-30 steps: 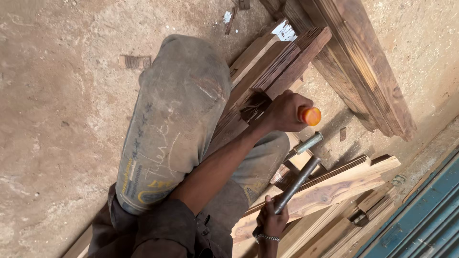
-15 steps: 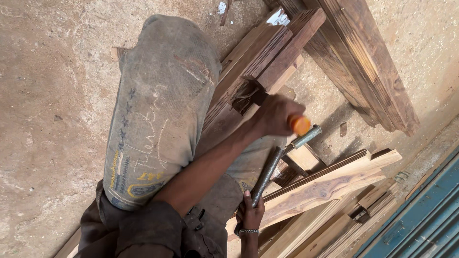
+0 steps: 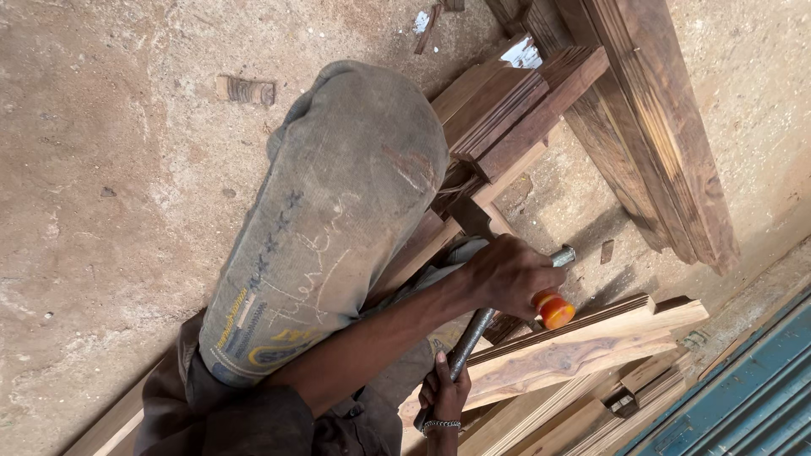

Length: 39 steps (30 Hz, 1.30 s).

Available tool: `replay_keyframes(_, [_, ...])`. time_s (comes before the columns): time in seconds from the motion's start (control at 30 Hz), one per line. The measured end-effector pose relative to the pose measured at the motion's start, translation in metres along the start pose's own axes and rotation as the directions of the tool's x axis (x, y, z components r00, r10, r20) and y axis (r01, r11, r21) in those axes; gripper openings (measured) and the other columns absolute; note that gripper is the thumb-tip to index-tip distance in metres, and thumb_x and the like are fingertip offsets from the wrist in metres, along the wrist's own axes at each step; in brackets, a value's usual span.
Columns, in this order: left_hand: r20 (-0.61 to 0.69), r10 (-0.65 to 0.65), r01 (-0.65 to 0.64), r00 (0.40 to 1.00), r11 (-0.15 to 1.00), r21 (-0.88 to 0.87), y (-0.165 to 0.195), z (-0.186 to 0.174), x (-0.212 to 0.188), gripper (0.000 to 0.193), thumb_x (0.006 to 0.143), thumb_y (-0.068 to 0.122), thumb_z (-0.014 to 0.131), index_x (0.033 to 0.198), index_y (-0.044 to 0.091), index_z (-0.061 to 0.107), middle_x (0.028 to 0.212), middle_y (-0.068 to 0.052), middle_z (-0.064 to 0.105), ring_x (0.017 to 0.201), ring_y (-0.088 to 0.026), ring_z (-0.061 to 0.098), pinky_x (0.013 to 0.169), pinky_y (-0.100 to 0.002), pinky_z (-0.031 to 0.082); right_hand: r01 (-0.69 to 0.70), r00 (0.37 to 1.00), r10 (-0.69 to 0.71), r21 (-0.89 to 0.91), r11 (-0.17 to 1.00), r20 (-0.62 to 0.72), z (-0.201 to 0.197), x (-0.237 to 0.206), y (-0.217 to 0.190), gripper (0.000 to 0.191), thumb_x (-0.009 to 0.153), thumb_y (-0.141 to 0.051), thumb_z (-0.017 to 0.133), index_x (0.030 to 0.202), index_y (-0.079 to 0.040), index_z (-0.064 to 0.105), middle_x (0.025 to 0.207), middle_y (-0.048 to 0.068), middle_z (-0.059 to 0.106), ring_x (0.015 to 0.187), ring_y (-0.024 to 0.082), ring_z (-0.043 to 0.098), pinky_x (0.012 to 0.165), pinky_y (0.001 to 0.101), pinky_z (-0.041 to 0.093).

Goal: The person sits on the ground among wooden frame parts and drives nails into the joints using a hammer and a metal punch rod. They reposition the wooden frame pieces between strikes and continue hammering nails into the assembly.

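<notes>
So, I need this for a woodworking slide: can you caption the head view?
Left hand grips an orange-handled tool above a wood plank; right hand holds a metal hammer.

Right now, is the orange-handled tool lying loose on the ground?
No, the orange-handled tool is gripped in the left hand, held above the wooden planks.

wood scrap [image 3: 245, 89], blue shutter [image 3: 743, 397], dirt floor [image 3: 110, 211]
</notes>
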<state>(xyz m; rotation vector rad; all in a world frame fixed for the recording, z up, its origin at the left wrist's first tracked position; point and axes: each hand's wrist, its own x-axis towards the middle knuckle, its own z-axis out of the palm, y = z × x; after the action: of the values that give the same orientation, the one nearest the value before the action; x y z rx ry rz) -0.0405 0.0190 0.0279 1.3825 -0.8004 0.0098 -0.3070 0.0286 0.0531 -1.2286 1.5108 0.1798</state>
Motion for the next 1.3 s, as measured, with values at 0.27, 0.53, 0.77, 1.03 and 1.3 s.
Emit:
replay_keyframes(0.27, [-0.033, -0.064, 0.061, 0.997, 0.994, -0.086, 0.006, -0.014, -0.019, 0.029, 0.079, 0.032, 0.085, 0.071, 0.014, 0.064, 0.060, 0.002, 0.063, 0.048, -0.010, 0.057, 0.045, -0.030, 0.044, 0.004, 1.000, -0.004, -0.026, 1.000, -0.004, 0.009, -0.015, -0.022, 0.026, 0.094, -0.024, 0.067, 0.080, -0.011, 0.049, 0.051, -0.002, 0.036, 0.034, 0.009, 0.032, 0.029, 0.0258, 0.025])
replay_keyframes(0.53, [-0.004, 0.062, -0.062, 0.998, 0.998, -0.034, -0.018, -0.010, -0.033, 0.041, 0.083, 0.033, 0.084, 0.059, 0.015, 0.056, 0.048, 0.003, 0.054, 0.037, -0.010, 0.047, 0.037, -0.032, 0.036, 0.274, 0.960, -0.281, 0.203, 0.940, 0.006, -0.050, -0.032, -0.095, 0.037, 0.102, -0.055, 0.051, 0.096, -0.018, 0.051, 0.061, -0.001, 0.039, 0.042, 0.012, 0.038, 0.029, 0.0278, 0.028])
replay_keyframes(0.77, [-0.103, 0.043, -0.053, 0.994, 0.994, -0.091, -0.008, -0.009, -0.029, 0.034, 0.084, 0.031, 0.078, 0.063, 0.017, 0.056, 0.053, 0.003, 0.056, 0.041, -0.009, 0.050, 0.039, -0.030, 0.037, 0.584, 0.811, -0.546, 0.253, 0.771, -0.209, -0.124, -0.017, -0.169, 0.040, 0.102, -0.055, 0.051, 0.099, -0.015, 0.055, 0.059, 0.004, 0.043, 0.042, 0.018, 0.042, 0.030, 0.0322, 0.033])
replay_keyframes(1.03, [-0.058, -0.011, 0.005, 0.998, 0.996, -0.092, -0.008, -0.023, -0.026, 0.033, 0.084, 0.034, 0.083, 0.069, 0.014, 0.062, 0.060, 0.001, 0.064, 0.045, -0.010, 0.057, 0.042, -0.031, 0.045, 0.634, 0.759, -0.633, -0.048, 0.772, -0.151, -0.081, -0.026, -0.114, 0.041, 0.102, -0.046, 0.055, 0.100, -0.006, 0.057, 0.059, 0.008, 0.045, 0.044, 0.021, 0.042, 0.034, 0.0351, 0.034])
replay_keyframes(1.3, [0.021, -0.044, 0.045, 0.999, 0.997, -0.070, -0.011, -0.025, -0.024, 0.040, 0.070, 0.040, 0.089, 0.065, 0.011, 0.062, 0.054, -0.001, 0.062, 0.041, -0.014, 0.058, 0.040, -0.034, 0.044, 0.448, 0.893, -0.442, -0.283, 0.848, 0.088, -0.037, -0.054, -0.099, 0.049, 0.098, -0.045, 0.057, 0.107, 0.003, 0.060, 0.058, 0.011, 0.042, 0.042, 0.022, 0.035, 0.037, 0.0355, 0.027])
